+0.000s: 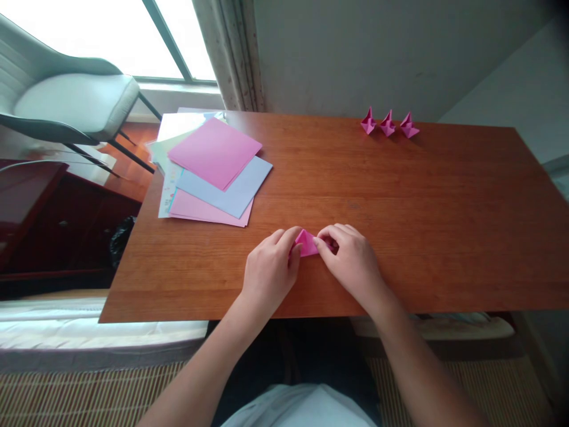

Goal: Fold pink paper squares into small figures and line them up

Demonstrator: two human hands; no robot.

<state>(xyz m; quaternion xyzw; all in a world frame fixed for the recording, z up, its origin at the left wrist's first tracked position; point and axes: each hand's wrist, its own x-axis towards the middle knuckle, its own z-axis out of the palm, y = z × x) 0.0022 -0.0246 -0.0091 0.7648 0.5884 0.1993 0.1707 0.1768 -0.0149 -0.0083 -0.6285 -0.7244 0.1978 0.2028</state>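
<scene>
A small folded piece of pink paper (306,244) is held just above or on the table near its front edge, with a pointed top showing between my hands. My left hand (273,261) pinches its left side between thumb and fingers. On the right side, my right hand (349,255) grips it with the thumb at the front and curled fingers behind. The fingers cover both ends of the paper, so its full shape is hidden.
Three pink origami figures (387,124) stand in a row at the table's back edge. Coloured paper sheets, pink (216,151) on top and blue-grey (235,193) below, lie stacked on the left of the wooden table (422,207). Beyond stands a chair (75,101) by the window.
</scene>
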